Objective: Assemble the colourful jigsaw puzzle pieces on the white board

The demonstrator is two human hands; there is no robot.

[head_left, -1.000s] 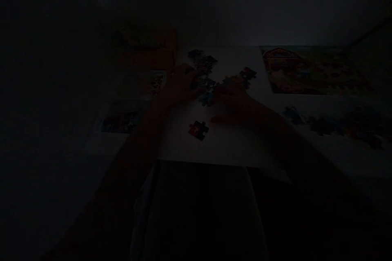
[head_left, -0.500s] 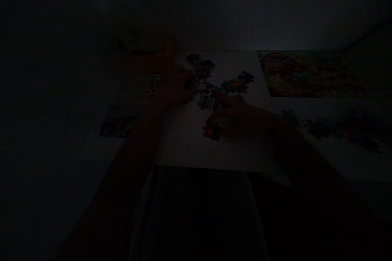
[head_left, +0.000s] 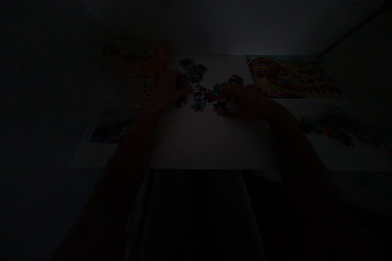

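The scene is very dark. My left hand (head_left: 168, 87) rests at the left side of a joined cluster of jigsaw puzzle pieces (head_left: 199, 103), its fingers curled and thumb stretched out around the pieces at that edge. From the right, my right hand (head_left: 248, 100) reaches in, with its thumb at a reddish puzzle piece (head_left: 220, 108) and its forefinger over the cluster's right arm. That reddish piece lies close below the cluster; whether they touch I cannot tell. Further back, more joined pieces (head_left: 194, 71) belong to the cluster's upper left part.
A picture sheet with a red barn (head_left: 290, 77) lies at the back right. Loose puzzle pieces (head_left: 339, 126) are heaped in front of it. On the left lie an orange-edged picture (head_left: 134, 65) and a dark picture (head_left: 108, 132). The white table's (head_left: 208, 147) front edge faces my lap.
My right hand has moved away from me, bringing the reddish piece up beside the cluster. My left hand keeps its place at the cluster. The view has shifted slightly.
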